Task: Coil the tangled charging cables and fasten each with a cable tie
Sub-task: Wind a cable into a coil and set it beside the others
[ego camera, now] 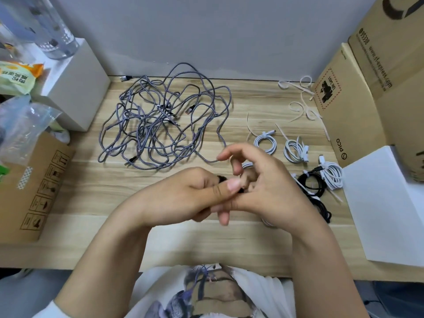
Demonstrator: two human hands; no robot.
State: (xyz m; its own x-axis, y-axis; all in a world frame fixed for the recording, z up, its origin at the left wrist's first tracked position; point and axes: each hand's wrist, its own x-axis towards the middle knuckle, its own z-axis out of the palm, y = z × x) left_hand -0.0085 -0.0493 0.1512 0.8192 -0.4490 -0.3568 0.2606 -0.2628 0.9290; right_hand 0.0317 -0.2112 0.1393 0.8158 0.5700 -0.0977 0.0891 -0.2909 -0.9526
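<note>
A big tangle of grey braided cables (pixel 160 120) lies on the wooden table (pixel 91 180) behind my hands. My left hand (pixel 183 198) and my right hand (pixel 268 187) meet above the table's middle, and both grip a small black cable bundle (pixel 222 179) that the fingers mostly hide. One grey cable end runs up to my right index fingertip. To the right lie tied coils: white ones (pixel 265 140) (pixel 294 150) (pixel 332 175) and black ones (pixel 314 187). Loose pale cable ties (pixel 300 106) lie at the back right.
Cardboard boxes (pixel 344 106) stand along the right side, with a white box (pixel 385 203) in front of them. Another cardboard box (pixel 29 189), a white box (pixel 75 81), plastic bags (pixel 25 120) and a clear bottle (pixel 55 31) crowd the left. A grey wall closes the back.
</note>
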